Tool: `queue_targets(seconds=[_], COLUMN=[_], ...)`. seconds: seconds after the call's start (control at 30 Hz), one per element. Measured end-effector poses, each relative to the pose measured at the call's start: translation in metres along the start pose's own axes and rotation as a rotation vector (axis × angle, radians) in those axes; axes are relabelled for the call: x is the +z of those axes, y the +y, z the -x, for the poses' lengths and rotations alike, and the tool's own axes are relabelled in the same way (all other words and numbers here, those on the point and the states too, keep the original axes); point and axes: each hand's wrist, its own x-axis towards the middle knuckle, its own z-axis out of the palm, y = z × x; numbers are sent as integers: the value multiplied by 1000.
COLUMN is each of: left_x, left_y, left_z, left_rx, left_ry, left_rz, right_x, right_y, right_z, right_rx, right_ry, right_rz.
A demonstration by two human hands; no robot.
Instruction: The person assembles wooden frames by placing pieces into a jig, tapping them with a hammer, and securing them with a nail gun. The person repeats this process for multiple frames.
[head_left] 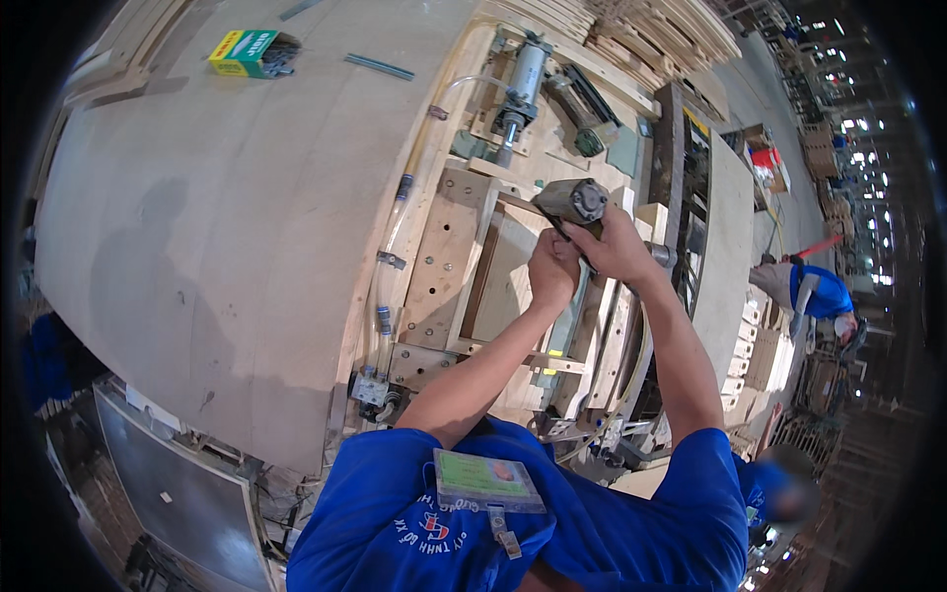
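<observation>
- Olive-coloured metal makes up the body of the nail gun (572,202), a stubby tool with a dark, round-cornered cap; it sits up in the hands, over the far part of the wooden frame (473,266).
- The right hand (617,249) is wrapped around the tool, probably because that side carries its weight. The left hand (554,266) is curled against its near side, perhaps to steady it; I cannot tell whether those fingers grasp it, since their tips are hidden.
- Beneath and left of the hands, the frame's pale, straight bars border a smooth panel. A drilled plank (439,247) with screw heads runs beside it, apparently as a stop to keep it square.
- Beyond the hands, a silvery, smooth-barrelled air cylinder (530,74) is mounted with its rod toward the frame, likely so it can press on the work. A second nail gun (589,113) lies on its side just right of it.
- Left of the hands, clear tubing with blue fittings (404,187) follows the desk (247,197) edge, seemingly out of the way.
- Far left beyond them, a green-and-yellow cardboard box (247,51) spills grey metal strips; another thin, ridged strip (379,67) lies nearby, presumably within reach for refills.
</observation>
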Motion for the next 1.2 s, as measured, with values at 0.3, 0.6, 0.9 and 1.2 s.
queue_targets(seconds=[0.3,0.6,0.9,1.2], left_x=[-26,-26,-26,-77], left_y=[-8,1,2,8], left_z=[-51,-40,-42,108], left_rx=[5,-4,-16,-307], left_ry=[188,181,187,-110], left_rz=[-41,-60,-38,95], right_x=[24,24,27,30], right_y=[-29,-18,-34,-76], right_z=[-72,-77,-68,67], right_rx=[-157,-134,-144,-139], right_ry=[-240,-320,-204,-419], right_rz=[91,222,241,49])
